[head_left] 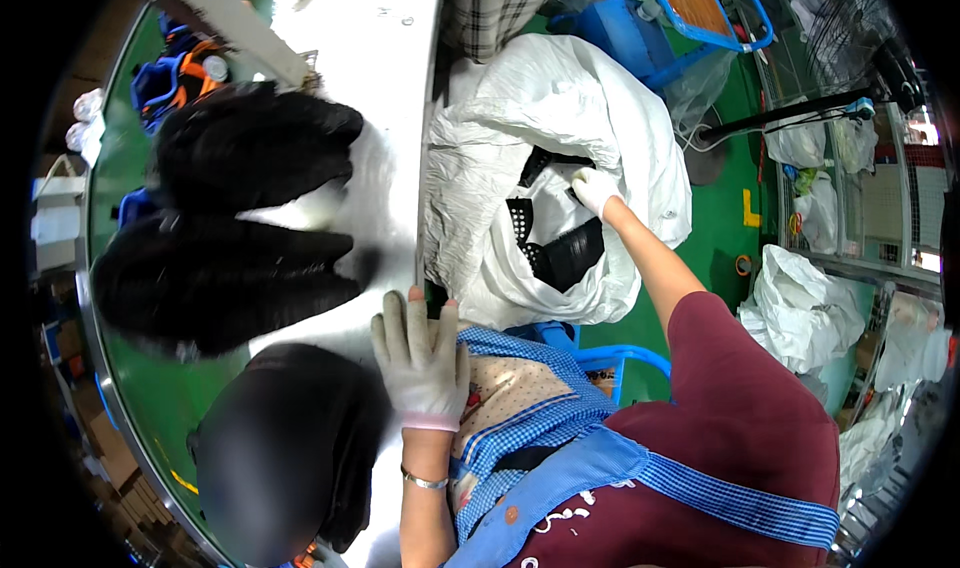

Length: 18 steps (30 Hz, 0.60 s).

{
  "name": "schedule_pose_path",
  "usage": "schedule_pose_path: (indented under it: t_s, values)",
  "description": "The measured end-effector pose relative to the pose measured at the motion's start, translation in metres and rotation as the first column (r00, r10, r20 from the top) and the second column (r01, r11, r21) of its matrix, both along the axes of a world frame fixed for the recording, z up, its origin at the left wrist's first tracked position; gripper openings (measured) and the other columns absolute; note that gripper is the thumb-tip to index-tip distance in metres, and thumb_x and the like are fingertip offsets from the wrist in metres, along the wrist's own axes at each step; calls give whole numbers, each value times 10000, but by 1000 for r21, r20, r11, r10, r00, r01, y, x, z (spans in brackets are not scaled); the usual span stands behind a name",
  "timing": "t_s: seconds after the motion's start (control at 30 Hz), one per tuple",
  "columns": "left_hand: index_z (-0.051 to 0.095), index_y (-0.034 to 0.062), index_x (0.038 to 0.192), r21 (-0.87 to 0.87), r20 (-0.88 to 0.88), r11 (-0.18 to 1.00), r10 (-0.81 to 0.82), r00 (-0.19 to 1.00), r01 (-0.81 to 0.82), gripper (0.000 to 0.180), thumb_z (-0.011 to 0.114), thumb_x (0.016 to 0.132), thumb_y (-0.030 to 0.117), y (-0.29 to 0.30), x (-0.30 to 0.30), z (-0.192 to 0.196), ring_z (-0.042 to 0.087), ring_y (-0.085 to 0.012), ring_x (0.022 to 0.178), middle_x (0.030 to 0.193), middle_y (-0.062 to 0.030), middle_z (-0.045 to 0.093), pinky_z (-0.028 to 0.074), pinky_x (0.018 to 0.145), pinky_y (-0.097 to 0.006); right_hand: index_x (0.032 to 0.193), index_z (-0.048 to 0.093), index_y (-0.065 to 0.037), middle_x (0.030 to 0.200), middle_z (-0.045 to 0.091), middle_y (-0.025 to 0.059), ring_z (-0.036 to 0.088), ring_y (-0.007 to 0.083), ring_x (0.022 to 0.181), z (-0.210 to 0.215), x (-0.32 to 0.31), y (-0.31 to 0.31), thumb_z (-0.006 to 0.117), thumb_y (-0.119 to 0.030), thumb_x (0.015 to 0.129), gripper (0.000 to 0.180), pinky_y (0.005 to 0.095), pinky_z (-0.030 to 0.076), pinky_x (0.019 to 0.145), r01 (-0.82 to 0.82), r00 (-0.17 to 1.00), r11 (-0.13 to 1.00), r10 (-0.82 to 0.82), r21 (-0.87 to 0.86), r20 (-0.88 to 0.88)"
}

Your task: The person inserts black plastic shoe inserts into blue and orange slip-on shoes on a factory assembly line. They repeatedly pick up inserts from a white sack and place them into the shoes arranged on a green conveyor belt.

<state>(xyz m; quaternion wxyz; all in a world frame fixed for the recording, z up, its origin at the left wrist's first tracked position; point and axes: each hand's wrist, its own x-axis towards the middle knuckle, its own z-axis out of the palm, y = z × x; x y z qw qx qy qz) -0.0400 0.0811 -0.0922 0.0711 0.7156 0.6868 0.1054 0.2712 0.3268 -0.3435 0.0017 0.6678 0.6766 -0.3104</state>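
My left hand (420, 360), in a pale glove with bare fingertips, lies flat on the edge of the white work table (395, 158), fingers spread and holding nothing. To the right, my right hand (597, 191), also gloved, reaches into a large white sack (640, 118). Its fingers are curled at a small dark piece that I cannot make out. Inside the sack are a smooth black piece (572, 256) and a black strip with white dots (520, 223). Left of my left hand sits a rounded black helmet-like shell (275, 458), partly blurred.
Two black fuzzy padded pieces (225, 283) lie on the table's left, with blue and orange straps (170, 83) beyond. A blue-framed stool (650, 48) stands past the sack. Someone in plaid (500, 8) is at the top edge. White bags (800, 303) lie by the right-hand shelves.
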Motion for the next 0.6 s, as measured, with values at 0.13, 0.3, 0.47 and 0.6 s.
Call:
schedule_pose_path:
  t_s: [0.13,0.3,0.47,0.6]
  values:
    - [647,147,1241,-69,-68,998,-6,998,1,512,741,741,202,17,1,4,330,-458,1362,1508,-165,329,303,1097,-603,1118,669,-84,1142,658,200,622,370,1070,-51,24,-18,498,-178,864,321,451,487,945,52,985,993,-33,-107,170]
    - [685,160,1184,-93,-141,996,-19,990,6,449,745,742,204,39,5,2,337,-471,1355,1459,-94,409,304,1092,-628,1214,584,-76,1195,578,148,539,338,1153,-92,35,-20,519,-82,851,369,425,456,966,-417,841,903,341,103,421]
    - [701,147,1147,-173,-223,985,-44,974,5,371,698,787,241,54,9,6,416,-468,1282,1324,-27,526,321,1071,-609,1335,525,-115,1315,541,97,450,307,1273,-111,27,-10,481,-188,917,427,510,361,1026,-606,472,781,505,-150,723]
    - [708,149,1138,-178,-226,984,-43,973,2,367,694,781,230,55,9,6,409,-485,1282,1303,-30,559,306,1084,-607,1370,499,-124,1360,524,103,424,371,1305,-121,24,0,457,-209,946,434,572,350,1034,-586,353,761,550,-280,757]
